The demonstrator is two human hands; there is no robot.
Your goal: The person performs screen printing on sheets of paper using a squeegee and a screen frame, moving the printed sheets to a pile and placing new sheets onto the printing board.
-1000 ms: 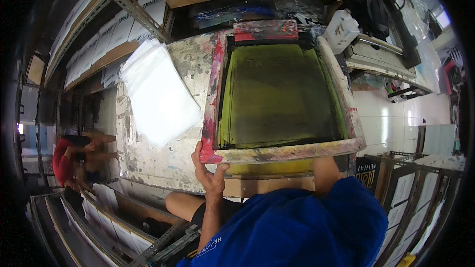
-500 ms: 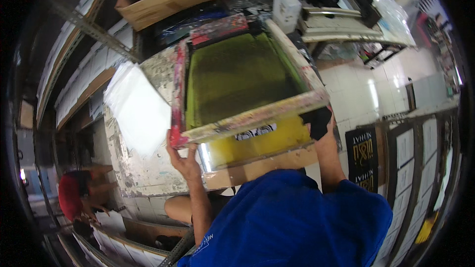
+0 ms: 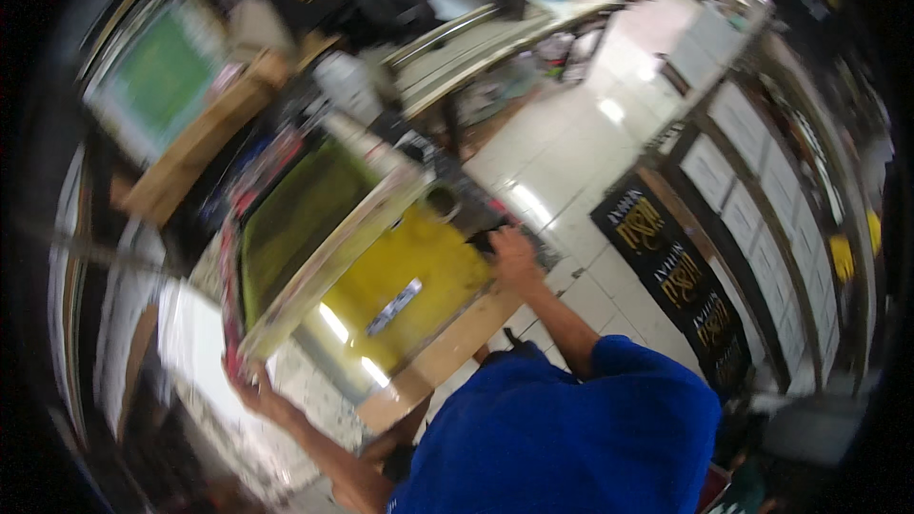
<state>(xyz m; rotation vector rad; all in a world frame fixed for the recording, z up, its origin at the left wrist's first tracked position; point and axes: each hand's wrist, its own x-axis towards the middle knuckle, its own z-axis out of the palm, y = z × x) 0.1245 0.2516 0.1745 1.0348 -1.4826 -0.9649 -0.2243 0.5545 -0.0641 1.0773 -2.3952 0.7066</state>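
Note:
A silk-screen frame (image 3: 324, 246) with paint-stained wooden bars and olive-green mesh stands tilted up over a yellow-coated print board on the worktable. My left hand (image 3: 259, 394) is closed round its near left corner. Under the raised near bar, the yellow board (image 3: 433, 278) shows a small black-and-white printed strip, with brown cardboard (image 3: 433, 362) along its near edge. At the board's right side my right hand (image 3: 517, 262) is closed on a black cloth (image 3: 484, 240), whose shape is partly hidden and blurred. The right hand is apart from the frame.
White sheets (image 3: 195, 338) lie on the table left of the frame. A white jug (image 3: 347, 86) stands behind it. To the right are a tiled floor (image 3: 547, 167) and a rack (image 3: 700, 167) with black printed pieces. A long cardboard box (image 3: 195, 148) sits at the back left.
The view has turned right. My right hand has left the frame's near right corner for the board's right side, and the frame's near bar is raised, exposing more yellow board. My left hand keeps its corner.

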